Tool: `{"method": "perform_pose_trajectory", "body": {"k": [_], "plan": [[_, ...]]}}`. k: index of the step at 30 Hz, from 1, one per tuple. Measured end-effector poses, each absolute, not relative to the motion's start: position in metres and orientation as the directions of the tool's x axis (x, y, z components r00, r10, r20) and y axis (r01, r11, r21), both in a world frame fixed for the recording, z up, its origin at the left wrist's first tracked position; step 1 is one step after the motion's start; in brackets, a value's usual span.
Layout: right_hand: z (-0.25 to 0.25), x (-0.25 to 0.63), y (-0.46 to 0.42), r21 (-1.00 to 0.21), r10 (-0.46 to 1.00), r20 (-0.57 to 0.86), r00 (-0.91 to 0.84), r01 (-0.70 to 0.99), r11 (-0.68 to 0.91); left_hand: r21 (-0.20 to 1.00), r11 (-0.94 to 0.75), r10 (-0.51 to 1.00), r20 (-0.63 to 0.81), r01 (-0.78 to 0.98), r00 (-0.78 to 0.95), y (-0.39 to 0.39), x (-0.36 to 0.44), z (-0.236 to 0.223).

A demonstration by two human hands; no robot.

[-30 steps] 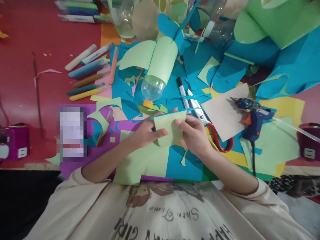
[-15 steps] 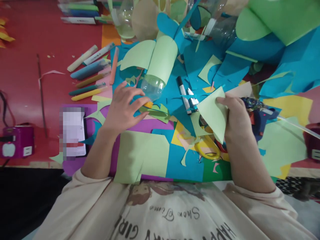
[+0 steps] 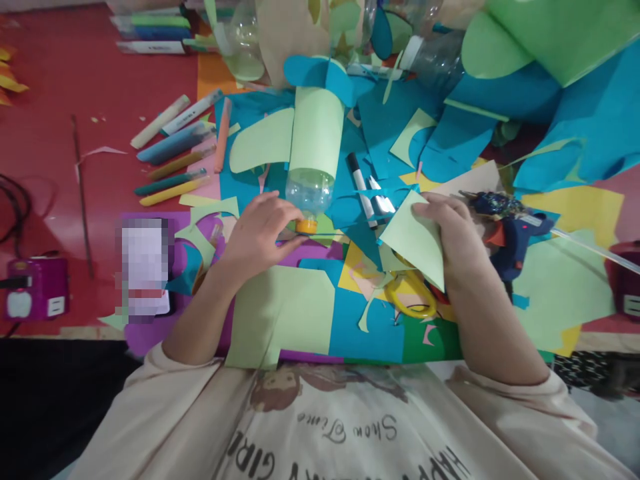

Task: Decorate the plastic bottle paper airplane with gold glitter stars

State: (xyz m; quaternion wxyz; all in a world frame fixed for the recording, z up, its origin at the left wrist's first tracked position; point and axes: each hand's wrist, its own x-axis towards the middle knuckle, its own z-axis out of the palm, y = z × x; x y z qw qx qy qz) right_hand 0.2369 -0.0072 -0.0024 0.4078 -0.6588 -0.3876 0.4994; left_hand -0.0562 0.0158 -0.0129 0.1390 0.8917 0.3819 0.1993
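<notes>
A clear plastic bottle [image 3: 313, 187] wrapped in a light green paper sleeve lies on the paper-strewn table, its orange cap [image 3: 306, 227] pointing toward me. My left hand [image 3: 260, 233] is closed around the bottle's neck at the cap. A light green wing-shaped piece [image 3: 260, 139] sticks out from the sleeve's left side. Off to the right, my right hand [image 3: 457, 240] grips a light green cut paper piece [image 3: 415, 237], held just above the yellow-handled scissors [image 3: 410, 297].
A blue glue gun [image 3: 505, 230] lies right of my right hand. A black marker [image 3: 361, 190] lies between my hands. Coloured pens [image 3: 173, 143] lie at the left, a blurred phone [image 3: 145, 267] and purple box [image 3: 33, 290] further left. Large blue and green sheets pile up behind.
One second ago both hands held the green piece together. The left hand let go and moved to the bottle's neck, turning the bottle upright in view; the right carried the piece right.
</notes>
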Motion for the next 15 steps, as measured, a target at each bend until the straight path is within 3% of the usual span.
{"method": "perform_pose_trajectory", "body": {"k": [2,4,9,15], "plan": [[0.005,0.234,-0.008,-0.852,0.835,-0.522,0.175,-0.069,-0.519,0.376,-0.723,0.688,0.321,0.579,0.651,0.005,-0.052,-0.009],[0.010,0.233,-0.010,-0.796,0.790,-0.603,0.112,-0.150,-0.586,0.350,-0.772,0.635,0.402,0.531,0.659,-0.008,-0.048,-0.006],[0.011,0.236,-0.012,-0.808,0.811,-0.584,-0.016,-0.082,-0.584,0.388,-0.762,0.647,0.450,0.518,0.615,-0.051,-0.038,0.000],[0.010,0.233,-0.012,-0.775,0.773,-0.630,0.069,-0.115,-0.622,0.501,-0.708,0.703,0.437,0.497,0.561,-0.099,-0.026,0.000]]}}
